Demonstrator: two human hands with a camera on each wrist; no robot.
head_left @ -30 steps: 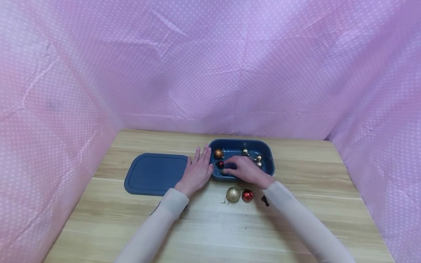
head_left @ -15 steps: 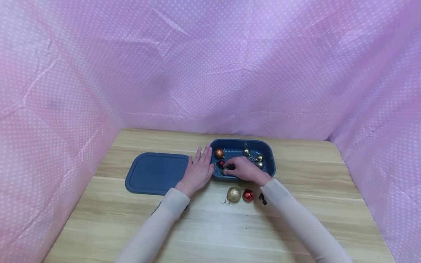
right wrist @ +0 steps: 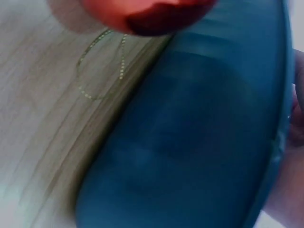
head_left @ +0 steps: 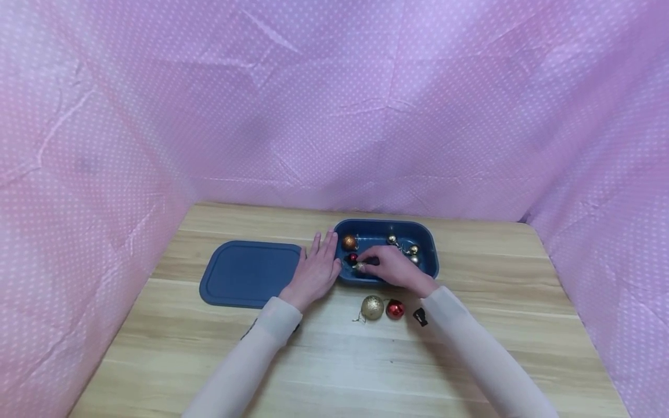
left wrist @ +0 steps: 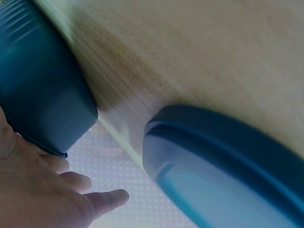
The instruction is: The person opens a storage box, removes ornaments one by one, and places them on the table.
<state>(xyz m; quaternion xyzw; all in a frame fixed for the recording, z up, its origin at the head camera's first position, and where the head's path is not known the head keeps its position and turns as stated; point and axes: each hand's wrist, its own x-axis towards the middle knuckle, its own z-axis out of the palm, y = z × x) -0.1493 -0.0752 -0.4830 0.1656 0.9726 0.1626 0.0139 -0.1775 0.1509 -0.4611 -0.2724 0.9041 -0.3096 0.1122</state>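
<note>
Nearest, over the wooden table (head_left: 334,371), two pale sleeves (head_left: 284,321) at a long reach. Just short of the box, a large gold bauble (head_left: 373,307) and a red bauble (head_left: 395,309), side by side on the tabletop, by judgement the part left to deal with. Near the red one, in the right wrist view, a loop of gold thread (right wrist: 122,61). Further on, at the left end of the blue box (head_left: 387,222), the left hand (head_left: 312,274), flat, with straight, slightly parted fingers, holding nothing, apparently steadying the wall. To the left of that hand, the blue lid (head_left: 250,273), already off and flat on the table. Inside the box, toward the front, the right hand (head_left: 396,268), with thumb and fingertips drawn narrow, apparently in a pinch on a small gold bauble (head_left: 360,266); impossible to tell from here whether resting on the bottom or lifted. Just beside that, a dark red bauble (head_left: 352,257); farther back at the left, a copper-coloured bauble (head_left: 349,242); over to the right, a loose group of three small golden balls (head_left: 414,250). Judged by this layout, partway rather than finished: lid removed, most visible ornaments within the box, two outside, one at the fingertips. Under the right hand, possibly more, but hidden. Farthest back, pink dotted cloth (head_left: 340,116).
</note>
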